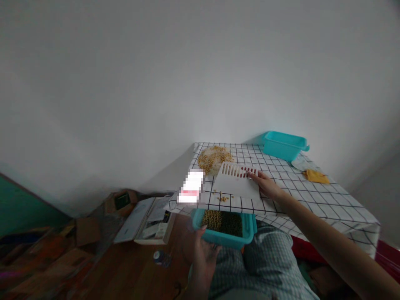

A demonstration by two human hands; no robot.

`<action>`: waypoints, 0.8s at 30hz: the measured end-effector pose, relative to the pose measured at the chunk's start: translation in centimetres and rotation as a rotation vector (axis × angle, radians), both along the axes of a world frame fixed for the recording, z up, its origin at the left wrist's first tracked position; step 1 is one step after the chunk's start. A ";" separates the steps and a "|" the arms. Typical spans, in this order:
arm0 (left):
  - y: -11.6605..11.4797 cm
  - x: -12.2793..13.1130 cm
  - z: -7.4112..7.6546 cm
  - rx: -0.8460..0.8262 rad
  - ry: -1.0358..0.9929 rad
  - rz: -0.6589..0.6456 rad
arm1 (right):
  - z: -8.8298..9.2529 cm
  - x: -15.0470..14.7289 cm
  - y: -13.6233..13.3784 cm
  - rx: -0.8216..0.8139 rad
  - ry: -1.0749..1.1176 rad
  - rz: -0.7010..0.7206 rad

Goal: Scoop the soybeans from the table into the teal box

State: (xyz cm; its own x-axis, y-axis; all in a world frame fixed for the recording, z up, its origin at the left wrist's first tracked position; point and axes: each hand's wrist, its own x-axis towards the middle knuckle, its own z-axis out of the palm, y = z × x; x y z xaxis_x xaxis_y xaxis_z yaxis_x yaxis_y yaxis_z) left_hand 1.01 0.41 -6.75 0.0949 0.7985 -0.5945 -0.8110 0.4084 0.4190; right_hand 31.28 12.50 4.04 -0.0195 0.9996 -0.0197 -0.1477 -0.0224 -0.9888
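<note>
My left hand [202, 250] grips the near wall of a teal tub [246, 237] of yellow and dark green beans, held below the table's front edge over my lap. My right hand [265, 183] reaches over the table, its fingers pressed on the edge of a white slotted scoop [234, 183] lying flat on the checked tablecloth [312, 196]. Just beyond the scoop is a pile of yellow beans [214, 158]. A few loose beans [222, 198] lie near the front edge.
A second teal tub [283, 145] stands at the table's far side, with a yellow cloth [316, 176] to its right. On the wooden floor to the left lie an open white case [143, 221], cardboard boxes [87, 229] and a small bottle [161, 258].
</note>
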 end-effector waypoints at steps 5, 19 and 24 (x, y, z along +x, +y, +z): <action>-0.2 -0.4 0.8 0.021 -0.010 -0.022 | -0.1 -0.5 0.8 -0.056 0.024 0.060; 0.0 -0.5 0.4 0.019 -0.041 -0.012 | 0.5 -0.9 -2.3 -0.006 -0.051 0.211; 0.0 -0.4 0.6 -0.009 -0.019 -0.006 | 1.3 -1.0 -3.4 0.022 -0.177 0.289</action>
